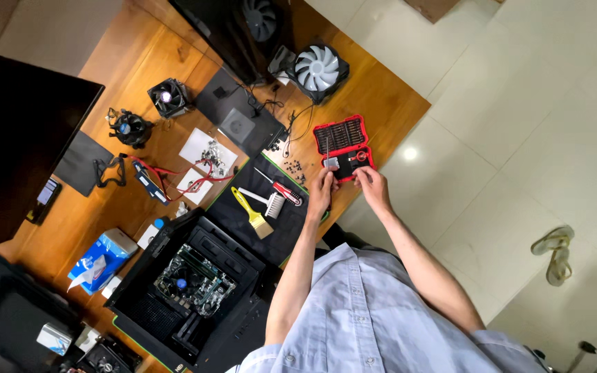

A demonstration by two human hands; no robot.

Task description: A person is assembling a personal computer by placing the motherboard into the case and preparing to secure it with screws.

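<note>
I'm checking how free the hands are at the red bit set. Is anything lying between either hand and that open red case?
Nothing visible does. The left hand and right hand are both right at the near edge of the open red plastic screwdriver-bit case, with no object between. The red-handled screwdriver lies off to the side on the black mat.

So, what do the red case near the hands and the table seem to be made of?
The red case looks like moulded plastic: an even bright red with a soft sheen, and dark rows of thin metal-looking bits inside. The table looks like varnished wood: warm orange-brown with visible grain lines and a light gloss. Both hands are at the case's lower edge.
</note>
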